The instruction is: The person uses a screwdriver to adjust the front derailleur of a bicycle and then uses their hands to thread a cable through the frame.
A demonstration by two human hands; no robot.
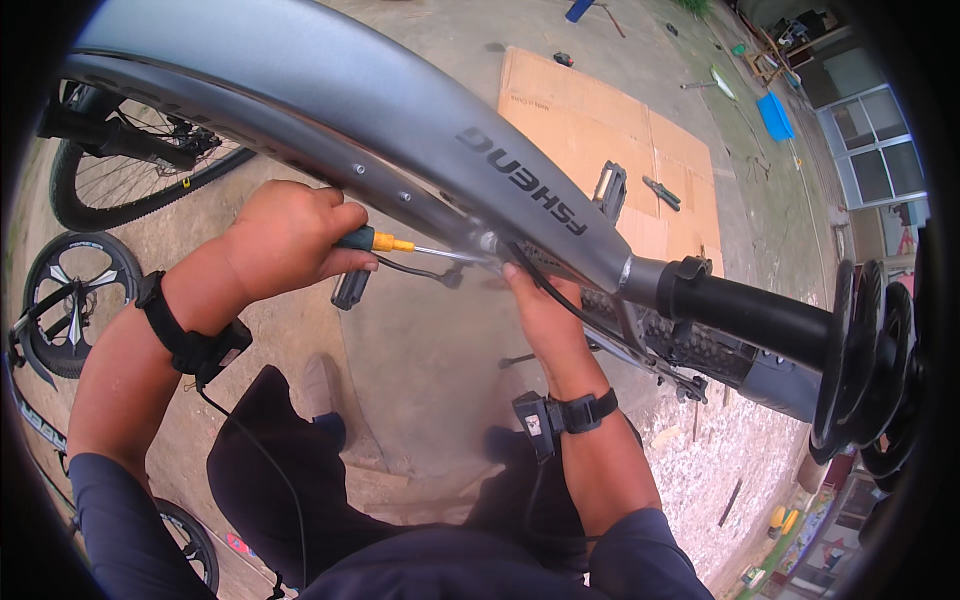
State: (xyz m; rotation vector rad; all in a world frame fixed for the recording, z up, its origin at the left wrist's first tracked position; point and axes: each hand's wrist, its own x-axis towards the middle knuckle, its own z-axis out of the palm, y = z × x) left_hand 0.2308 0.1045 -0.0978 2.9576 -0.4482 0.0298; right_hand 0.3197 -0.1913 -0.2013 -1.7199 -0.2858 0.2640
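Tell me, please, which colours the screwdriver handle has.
The screwdriver handle is yellow and dark green where it shows, best seen in the head view.

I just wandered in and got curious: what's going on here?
Someone is working on a grey bike with both hands. The left hand grips a screwdriver, its tip close to the lower part of the frame; whether it touches is hard to tell. The right hand is at the frame just beyond the tip, its hold partly hidden. Pliers lie on cardboard on the ground.
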